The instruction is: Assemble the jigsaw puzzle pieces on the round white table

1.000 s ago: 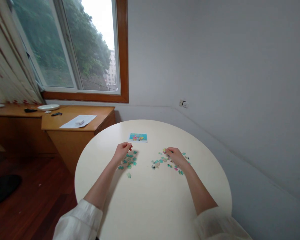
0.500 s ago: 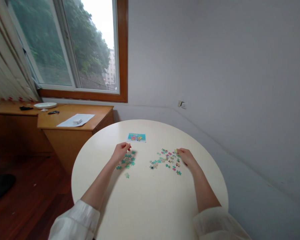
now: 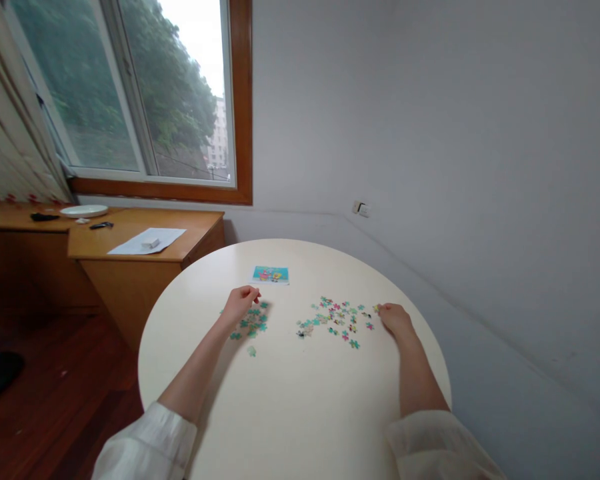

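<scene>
My right hand (image 3: 396,317) is at the right of the round table, its fingertips closed on a small yellowish puzzle piece (image 3: 377,309). To its left lies a loose spread of colourful puzzle pieces (image 3: 337,313), pink, green and yellow. My left hand (image 3: 241,302) hovers over a group of green puzzle pieces (image 3: 250,325), thumb and fingers pinched together. Whether anything sits in that pinch is too small to make out. Just beyond the left hand lies a blue picture card (image 3: 271,275) with pink and yellow cartoon figures.
The white round table (image 3: 290,407) stands against a grey wall (image 3: 430,133). On the left, a wooden desk (image 3: 130,267) holds a white plate (image 3: 84,211), a sheet of paper (image 3: 173,237) and a small white box (image 3: 151,244). Above the desk is a window (image 3: 175,100).
My right hand has moved right, away from the spread of pieces, with the yellowish puzzle piece in its fingertips. The left hand has stayed above the green pieces. The view has shifted slightly.
</scene>
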